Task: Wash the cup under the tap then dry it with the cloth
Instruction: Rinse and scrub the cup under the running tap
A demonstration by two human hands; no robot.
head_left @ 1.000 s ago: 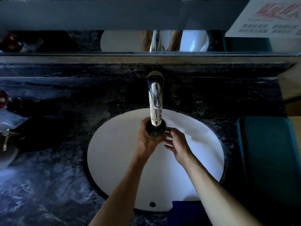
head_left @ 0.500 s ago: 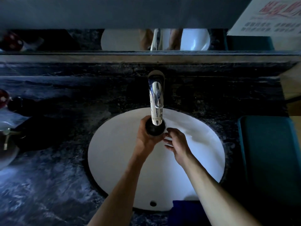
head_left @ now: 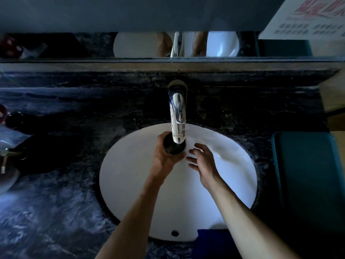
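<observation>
A dark cup [head_left: 172, 147] is held upright, mouth up, right under the spout of the chrome tap [head_left: 177, 113], above the white basin [head_left: 130, 176]. My left hand [head_left: 164, 157] is wrapped around the cup's side. Just right of the cup, my right hand [head_left: 202, 161] hovers with fingers spread and does not touch it. A blue cloth [head_left: 211, 242] lies on the near rim of the basin, partly under my right forearm. I cannot make out any running water in the dim light.
Dark marble counter [head_left: 56, 212] surrounds the basin. A teal tray [head_left: 308, 180] lies at the right. Small bottles and a bag [head_left: 9, 139] crowd the far left edge. A mirror [head_left: 168, 43] and a ledge run along the back.
My right hand has come off the cup and drawn back to the right with fingers spread. My left hand still holds the cup under the spout.
</observation>
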